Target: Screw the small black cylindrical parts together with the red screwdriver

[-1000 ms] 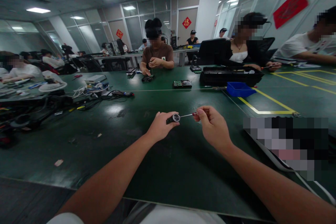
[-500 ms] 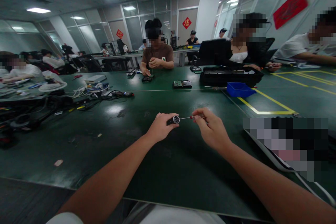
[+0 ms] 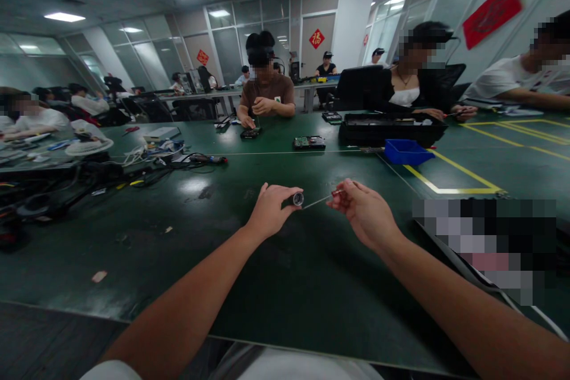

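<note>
Between thumb and fingers, my left hand [image 3: 271,211] pinches a small black cylindrical part [image 3: 298,198] whose round, silvery-rimmed end faces me. My fingers cover much of its body, so its exact kind does not show. On the other side, my right hand [image 3: 363,208] is closed around the red handle of a thin screwdriver [image 3: 318,202]. The shaft points left and slightly down, with its tip close to the lower edge of the round end. Whether the tip touches the part I cannot tell. Both hands are held above the green table [image 3: 285,285].
Tangled cables [image 3: 89,184] lie at the left. A blue bin [image 3: 407,152] stands before a black tray [image 3: 392,129] at the back right. A circuit-board device [image 3: 309,142] lies ahead; a blurred-out flat object [image 3: 485,249] is at right. Co-workers [image 3: 267,89] sit across the table.
The screwdriver has tilted, its handle now higher and its tip lower by the part's edge. My right hand has turned and risen slightly; the part has shifted slightly up in my left hand.
</note>
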A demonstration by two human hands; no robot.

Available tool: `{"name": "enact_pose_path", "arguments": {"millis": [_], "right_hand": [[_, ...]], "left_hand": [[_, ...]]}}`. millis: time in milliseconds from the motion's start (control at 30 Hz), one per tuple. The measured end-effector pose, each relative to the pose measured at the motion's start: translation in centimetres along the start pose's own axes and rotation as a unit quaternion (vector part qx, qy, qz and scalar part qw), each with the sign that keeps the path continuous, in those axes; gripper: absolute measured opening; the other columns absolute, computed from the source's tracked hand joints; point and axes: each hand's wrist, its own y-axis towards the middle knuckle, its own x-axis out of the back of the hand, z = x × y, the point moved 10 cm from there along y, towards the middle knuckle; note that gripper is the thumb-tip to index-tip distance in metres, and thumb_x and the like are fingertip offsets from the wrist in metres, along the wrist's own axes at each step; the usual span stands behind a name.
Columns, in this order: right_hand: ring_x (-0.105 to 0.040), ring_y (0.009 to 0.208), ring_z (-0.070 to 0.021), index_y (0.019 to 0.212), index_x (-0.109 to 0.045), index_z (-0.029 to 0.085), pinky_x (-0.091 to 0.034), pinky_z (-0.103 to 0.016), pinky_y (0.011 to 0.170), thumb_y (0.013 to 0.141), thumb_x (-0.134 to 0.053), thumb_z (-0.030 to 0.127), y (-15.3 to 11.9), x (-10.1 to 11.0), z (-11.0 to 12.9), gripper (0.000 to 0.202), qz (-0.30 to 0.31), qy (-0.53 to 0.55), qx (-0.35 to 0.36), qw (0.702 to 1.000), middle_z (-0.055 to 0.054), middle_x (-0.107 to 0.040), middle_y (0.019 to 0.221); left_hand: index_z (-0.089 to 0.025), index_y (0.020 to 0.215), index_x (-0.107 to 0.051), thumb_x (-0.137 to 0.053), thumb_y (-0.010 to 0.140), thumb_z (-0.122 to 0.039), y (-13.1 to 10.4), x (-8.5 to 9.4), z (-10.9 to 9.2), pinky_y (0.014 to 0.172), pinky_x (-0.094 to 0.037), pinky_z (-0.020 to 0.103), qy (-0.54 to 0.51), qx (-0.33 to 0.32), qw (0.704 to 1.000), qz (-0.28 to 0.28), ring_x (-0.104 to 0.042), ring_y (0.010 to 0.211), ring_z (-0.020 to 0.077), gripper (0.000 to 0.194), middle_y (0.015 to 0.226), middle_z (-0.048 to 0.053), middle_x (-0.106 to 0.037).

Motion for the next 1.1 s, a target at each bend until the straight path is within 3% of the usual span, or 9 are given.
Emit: {"name": "enact_pose_path", "arguments": {"millis": [167, 367, 667, 867, 1100], "right_hand": [[-0.065, 0.070, -0.0198, 0.086, -0.061, 0.022, -0.058, -0.039, 0.071, 0.088, -0.060, 0.048, 0.5, 1.3, 0.2, 0.027, -0.052, -0.042, 0.026, 0.997, -0.005, -0.067, 0.079], [-0.069, 0.076, -0.0209, 0.094, -0.061, 0.021, -0.056, -0.040, 0.076, 0.091, -0.058, 0.050, -0.6, 0.1, 1.7, 0.029, -0.024, -0.111, 0.097, 0.989, -0.005, -0.071, 0.082], [-0.070, 0.078, -0.0225, 0.097, -0.061, 0.020, -0.053, -0.039, 0.076, 0.094, -0.053, 0.046, -1.2, -0.6, 2.6, 0.027, -0.015, -0.191, 0.114, 0.975, -0.007, -0.074, 0.083], [-0.065, 0.062, -0.0209, 0.087, -0.067, 0.021, -0.046, -0.033, 0.060, 0.091, -0.058, 0.054, -1.7, -0.5, 3.6, 0.034, -0.020, -0.304, 0.125, 0.944, -0.004, -0.071, 0.069], [-0.068, 0.077, -0.0217, 0.096, -0.066, 0.021, -0.047, -0.032, 0.066, 0.095, -0.048, 0.031, -2.6, -2.1, 4.7, 0.020, 0.038, -0.364, 0.194, 0.910, -0.005, -0.073, 0.084]], "left_hand": [[-0.030, 0.123, -0.065, -0.071, 0.087, -0.029, 0.0, -0.7, 1.4, 0.116, -0.021, 0.060, 0.009, 0.036, 0.999, 0.016, -0.057, 0.118, 0.0265, 0.037, 0.121, 0.004, -0.069], [-0.030, 0.122, -0.065, -0.072, 0.087, -0.031, -0.1, -1.2, 0.8, 0.115, -0.024, 0.058, -0.009, 0.030, 0.999, 0.023, -0.059, 0.117, 0.0270, 0.037, 0.122, 0.004, -0.069], [-0.029, 0.121, -0.066, -0.072, 0.086, -0.032, -0.3, -1.1, 0.1, 0.112, -0.029, 0.053, -0.018, 0.016, 0.999, 0.025, -0.060, 0.115, 0.0269, 0.035, 0.121, 0.003, -0.070], [-0.030, 0.122, -0.066, -0.072, 0.087, -0.033, -0.3, -1.3, 0.3, 0.116, -0.022, 0.057, -0.024, 0.026, 0.999, 0.028, -0.058, 0.118, 0.0267, 0.036, 0.123, 0.002, -0.069], [-0.027, 0.117, -0.068, -0.071, 0.087, -0.032, -0.2, -1.0, -0.1, 0.103, -0.038, 0.047, -0.002, 0.011, 1.000, 0.024, -0.062, 0.107, 0.0255, 0.030, 0.115, 0.003, -0.072]]}}
